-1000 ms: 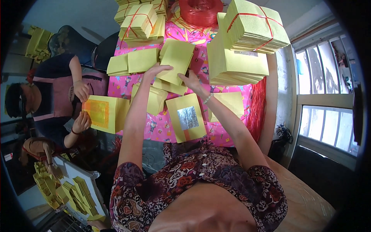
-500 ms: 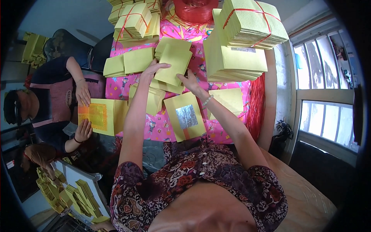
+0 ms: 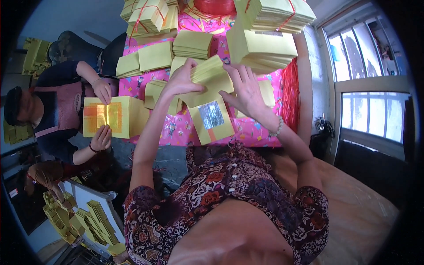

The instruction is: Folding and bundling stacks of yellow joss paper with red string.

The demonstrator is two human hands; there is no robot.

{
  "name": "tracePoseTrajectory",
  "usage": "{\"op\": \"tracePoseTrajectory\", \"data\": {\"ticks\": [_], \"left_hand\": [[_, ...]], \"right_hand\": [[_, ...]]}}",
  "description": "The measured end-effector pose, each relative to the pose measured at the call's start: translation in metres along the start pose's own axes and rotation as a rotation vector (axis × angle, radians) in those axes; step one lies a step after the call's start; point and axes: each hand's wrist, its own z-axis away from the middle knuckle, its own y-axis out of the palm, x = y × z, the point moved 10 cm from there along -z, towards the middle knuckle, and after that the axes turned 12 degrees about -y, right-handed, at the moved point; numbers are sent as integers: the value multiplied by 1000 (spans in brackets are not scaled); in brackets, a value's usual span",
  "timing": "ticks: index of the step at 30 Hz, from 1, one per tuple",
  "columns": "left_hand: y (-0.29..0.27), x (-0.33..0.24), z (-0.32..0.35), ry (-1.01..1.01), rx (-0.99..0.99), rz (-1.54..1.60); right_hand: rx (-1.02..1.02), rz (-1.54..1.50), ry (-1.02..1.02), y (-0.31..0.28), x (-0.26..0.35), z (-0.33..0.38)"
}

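My left hand (image 3: 182, 80) and my right hand (image 3: 246, 89) together grip a thick stack of yellow paper sheets (image 3: 211, 73), lifted above a pink table cover (image 3: 176, 128). Under the hands lies a yellow sheet with a silver foil square (image 3: 212, 115) at the table's near edge. More yellow stacks (image 3: 193, 43) sit just beyond my hands.
Big bundles of yellow paper tied with red string (image 3: 269, 15) stand at the back. On the left, another person's hands (image 3: 102, 90) hold a yellow stack with a gold and orange square (image 3: 110, 117). Lower left, a tray holds more yellow sheets (image 3: 92, 218). A window (image 3: 375, 88) is on the right.
Both my hands have drawn back from the far stacks toward me, raising a stack of yellow sheets between them. The view has shifted closer to the table.
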Motion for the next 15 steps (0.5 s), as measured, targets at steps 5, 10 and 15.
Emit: {"op": "tracePoseTrajectory", "data": {"ticks": [5,10,15], "left_hand": [[94,-43,37,206,43,-321],[146,-52,34,306,43,-514],[200,-43,14,220,193,-621]], "right_hand": [[168,134,-124,11,-9,60],[411,107,-44,51,-36,103],[484,-90,54,68,-78,142]]}}
